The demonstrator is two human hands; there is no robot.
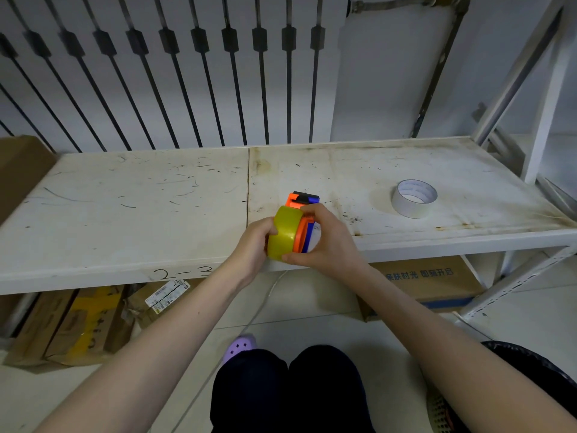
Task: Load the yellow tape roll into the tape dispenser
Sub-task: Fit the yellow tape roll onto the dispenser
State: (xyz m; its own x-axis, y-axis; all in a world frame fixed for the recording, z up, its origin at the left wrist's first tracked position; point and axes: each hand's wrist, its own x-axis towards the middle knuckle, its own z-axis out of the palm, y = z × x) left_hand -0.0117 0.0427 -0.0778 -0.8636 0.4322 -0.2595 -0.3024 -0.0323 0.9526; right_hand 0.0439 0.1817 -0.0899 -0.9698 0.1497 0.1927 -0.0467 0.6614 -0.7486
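From the head camera, the yellow tape roll (284, 234) stands on edge above the front lip of the white shelf (140, 195), its flat face pressed against the left side of the orange-and-blue tape dispenser (304, 220). The roll's axis runs left to right, in line with the dispenser's hub, so any seating push goes sideways from left toward right. The left hand (254, 242) cups the roll from the left, its fingers closed round the far rim. The right hand (324, 237) is clamped on the dispenser from the right, thumb low against the roll's near edge. Both hands meet at the same spot, neither nearer. Whether the core is fully down on the hub cannot be told. A white tape roll (413, 198) lies flat, well apart to the right.
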